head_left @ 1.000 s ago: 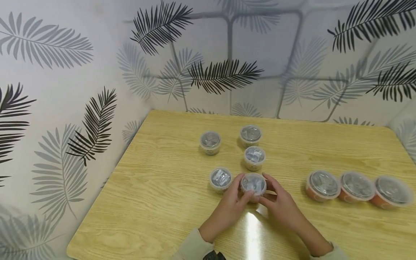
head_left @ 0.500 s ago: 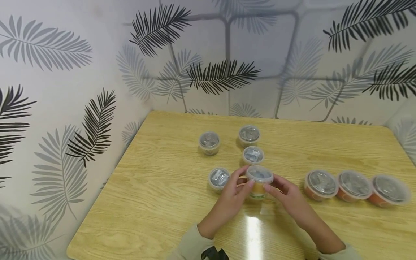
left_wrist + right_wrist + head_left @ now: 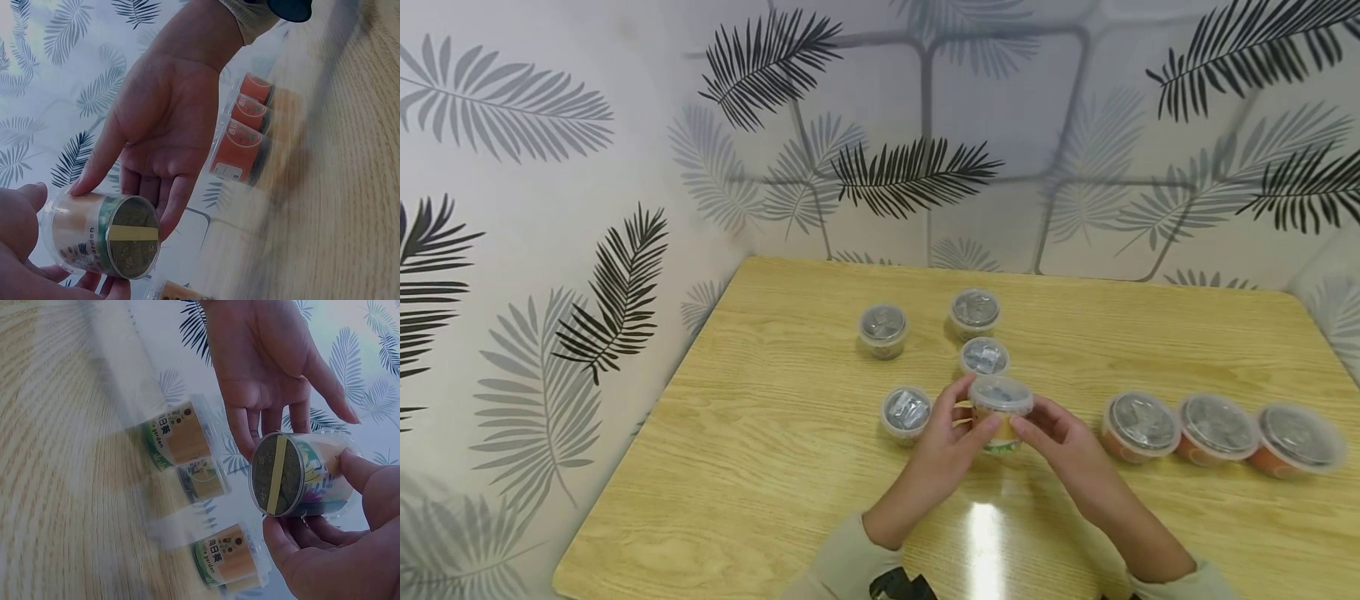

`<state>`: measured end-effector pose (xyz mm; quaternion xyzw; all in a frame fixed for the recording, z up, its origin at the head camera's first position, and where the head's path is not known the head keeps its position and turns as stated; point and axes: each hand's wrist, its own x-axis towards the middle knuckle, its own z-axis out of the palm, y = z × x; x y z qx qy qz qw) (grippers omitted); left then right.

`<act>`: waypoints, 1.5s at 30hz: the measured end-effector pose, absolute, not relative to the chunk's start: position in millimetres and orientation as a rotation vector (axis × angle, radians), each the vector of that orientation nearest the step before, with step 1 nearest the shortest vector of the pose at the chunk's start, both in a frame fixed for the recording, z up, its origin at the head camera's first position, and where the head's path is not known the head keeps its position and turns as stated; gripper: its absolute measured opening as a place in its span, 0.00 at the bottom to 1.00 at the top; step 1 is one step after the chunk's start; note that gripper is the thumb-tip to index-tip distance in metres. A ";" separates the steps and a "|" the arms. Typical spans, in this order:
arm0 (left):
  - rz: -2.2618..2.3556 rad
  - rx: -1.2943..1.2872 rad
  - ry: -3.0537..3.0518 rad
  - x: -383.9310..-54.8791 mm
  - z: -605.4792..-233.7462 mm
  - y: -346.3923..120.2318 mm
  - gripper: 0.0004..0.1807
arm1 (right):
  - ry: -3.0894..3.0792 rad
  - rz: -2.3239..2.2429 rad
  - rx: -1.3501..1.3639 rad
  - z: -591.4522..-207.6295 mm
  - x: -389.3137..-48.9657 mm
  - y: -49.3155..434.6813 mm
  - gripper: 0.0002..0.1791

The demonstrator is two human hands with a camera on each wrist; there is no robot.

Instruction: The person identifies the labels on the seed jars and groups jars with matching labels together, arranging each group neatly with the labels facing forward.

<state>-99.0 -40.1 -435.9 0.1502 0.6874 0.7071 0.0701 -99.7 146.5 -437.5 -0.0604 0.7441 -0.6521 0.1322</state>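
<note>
A clear lidded plastic cup [image 3: 1002,408] with an orange and green printed label is held off the table. My left hand [image 3: 940,454] grips its left side, my right hand [image 3: 1071,458] its right side. Thumbs lie on the near side, with other fingers partly hidden behind. In the left wrist view, dark contents and a pale yellow strip show through the base of this cup [image 3: 128,234]. Directly behind the hands stands a similar cup [image 3: 985,356], partly covered by the held one. Another small cup [image 3: 906,412] stands just left of my left hand.
Farther back are two more small cups, one at left [image 3: 883,331] and one at right [image 3: 975,312]. On the right, three wider orange cups [image 3: 1142,427] form a row on the wooden table [image 3: 737,450]. A leaf-patterned wall [image 3: 880,125] rises behind.
Both hands have lifted the cup from the table and moved it slightly right and away. Its label now shows in the head view. The other cups stay put.
</note>
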 end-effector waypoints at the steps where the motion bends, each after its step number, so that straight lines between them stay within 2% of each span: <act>1: 2.132 0.447 2.067 -99.4 -436.5 -39.3 0.35 | 2.152 -1.902 -0.175 -437.3 -99.5 145.7 0.33; 13: 2.143 0.463 2.123 -104.4 -440.4 -42.0 0.31 | 2.140 -1.956 -0.152 -431.0 -96.5 141.9 0.32; 20: 2.143 0.450 2.137 -96.6 -418.6 -43.9 0.29 | 2.180 -1.987 -0.150 -430.6 -94.8 143.7 0.30; 27: 2.160 0.459 2.043 -102.8 -438.5 -39.5 0.32 | 2.174 -2.029 -0.167 -434.2 -97.0 142.4 0.27; 37: 2.111 0.446 2.009 -99.7 -440.6 -38.2 0.38 | 2.086 -1.970 -0.274 -437.4 -93.8 137.4 0.37; 45: 2.113 0.447 2.024 -102.8 -444.0 -39.8 0.36 | 2.094 -1.993 -0.272 -435.0 -93.0 139.5 0.34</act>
